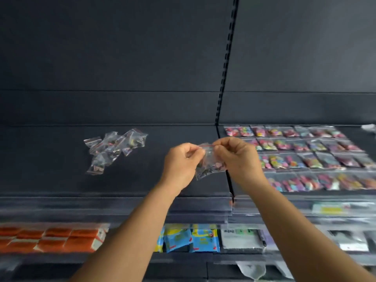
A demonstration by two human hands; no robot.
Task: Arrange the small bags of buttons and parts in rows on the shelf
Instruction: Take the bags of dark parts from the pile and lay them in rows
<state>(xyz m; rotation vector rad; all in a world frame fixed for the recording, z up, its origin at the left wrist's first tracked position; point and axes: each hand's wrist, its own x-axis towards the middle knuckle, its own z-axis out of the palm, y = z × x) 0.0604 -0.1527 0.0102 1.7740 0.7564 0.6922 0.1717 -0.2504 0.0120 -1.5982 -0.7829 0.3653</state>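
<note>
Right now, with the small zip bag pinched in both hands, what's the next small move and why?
Probably carry the small zip bag right toward the rows of colourful bags. The left hand and right hand pinch its red-striped top over the shelf, between the rows and the loose pile of bags still waiting on the left.

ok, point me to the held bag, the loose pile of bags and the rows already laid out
held bag [209, 162]: head view, clear body below the red zip strip.
loose pile of bags [114, 148]: head view, middle of the heap.
rows already laid out [305, 157]: head view, a bag in the third row.
</note>
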